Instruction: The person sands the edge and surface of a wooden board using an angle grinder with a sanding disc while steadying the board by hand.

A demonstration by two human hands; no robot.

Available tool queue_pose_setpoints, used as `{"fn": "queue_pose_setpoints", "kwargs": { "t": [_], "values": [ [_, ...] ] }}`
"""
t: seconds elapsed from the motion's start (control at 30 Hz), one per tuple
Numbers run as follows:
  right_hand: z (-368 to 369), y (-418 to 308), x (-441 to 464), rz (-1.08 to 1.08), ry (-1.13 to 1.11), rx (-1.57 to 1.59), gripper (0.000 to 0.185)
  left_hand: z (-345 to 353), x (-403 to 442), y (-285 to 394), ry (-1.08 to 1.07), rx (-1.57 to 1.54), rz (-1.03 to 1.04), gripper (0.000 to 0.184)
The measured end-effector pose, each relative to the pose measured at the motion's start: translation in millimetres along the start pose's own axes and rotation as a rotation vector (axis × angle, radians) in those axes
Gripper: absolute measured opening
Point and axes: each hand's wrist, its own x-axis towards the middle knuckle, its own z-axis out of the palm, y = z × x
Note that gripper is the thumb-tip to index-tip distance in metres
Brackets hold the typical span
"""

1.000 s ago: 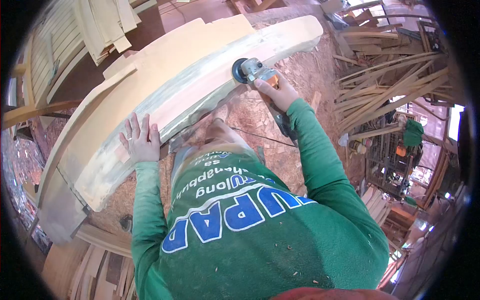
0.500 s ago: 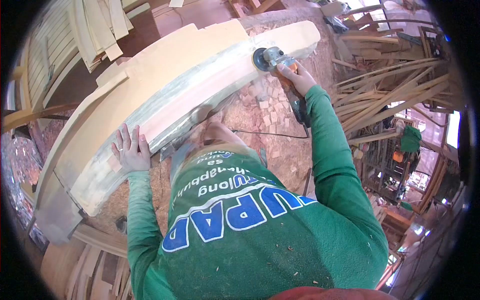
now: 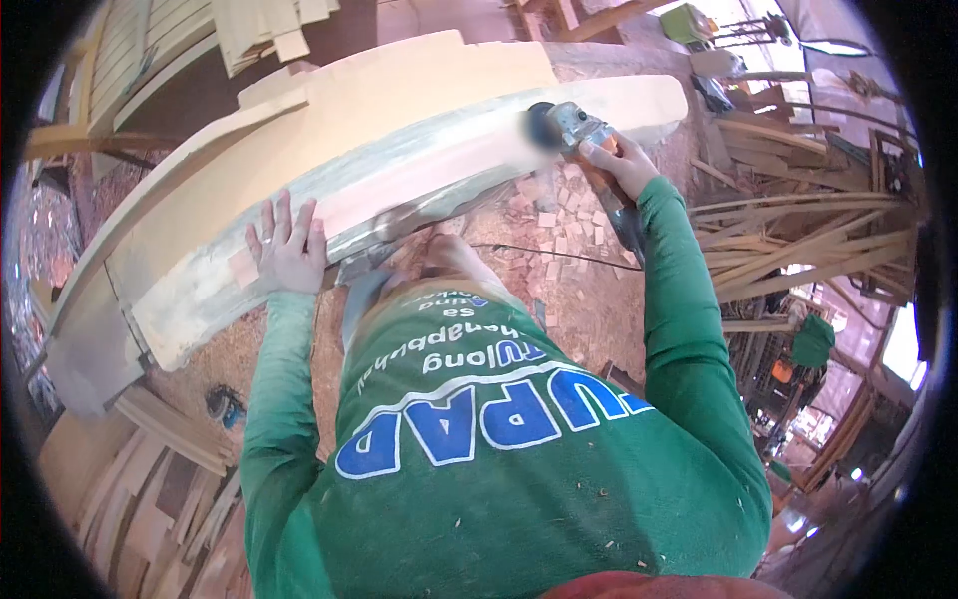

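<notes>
My right hand (image 3: pixel 627 168) is wrapped around the body of an angle grinder (image 3: pixel 581 125) with an orange and dark housing. The grinder's dark round disc (image 3: pixel 543 127) looks blurred and lies against the near side of a long curved wooden piece (image 3: pixel 399 125). Grey and pinkish bands run along that wood's surface. Farther left, my left hand (image 3: pixel 289 245) rests flat on the same piece, fingers spread and a ring on one of them. A cord runs from the grinder's rear end toward my legs.
Small wood offcuts (image 3: pixel 564 235) and dust cover the ground below the grinder. Curved wooden strips (image 3: pixel 798 245) are piled at the right. More boards (image 3: pixel 150 499) lie at the lower left, beside a small blue and dark object (image 3: pixel 226 406). Slatted wood stands at the upper left.
The whole view has shifted and turned slightly. Along the wood, the grinder disc sits a little farther from the right end than before. My left hand stays at about the same spot.
</notes>
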Motion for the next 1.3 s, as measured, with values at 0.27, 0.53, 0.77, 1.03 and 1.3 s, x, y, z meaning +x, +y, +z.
{"fn": "queue_pose_setpoints", "kwargs": {
  "t": [0.27,0.53,0.77,1.03,1.3],
  "values": [
    [134.1,-62.8,-24.3,-0.094,-0.154,0.017,0.097,5.4,-7.9,-3.8,0.026,0.018,0.081,0.047],
    [248.1,-118.0,-61.2,-0.176,-0.301,-0.086,0.1,-25.6,-63.2,-46.8,-0.07,-0.01,-0.024,0.055],
    [322.8,-145.8,-76.5,-0.309,-0.302,-0.163,0.1,-54.9,-107.4,-139.4,0.069,0.113,-0.264,0.051],
    [405.4,-171.3,-100.5,-0.332,-0.423,-0.345,0.117,-86.8,-108.7,-166.1,0.335,-0.286,-0.043,0.026],
    [398.0,-184.6,-116.8,-0.277,-0.352,-0.41,0.116,-94.5,-69.3,-142.6,0.288,-0.389,0.002,0.021]
  ]
}}
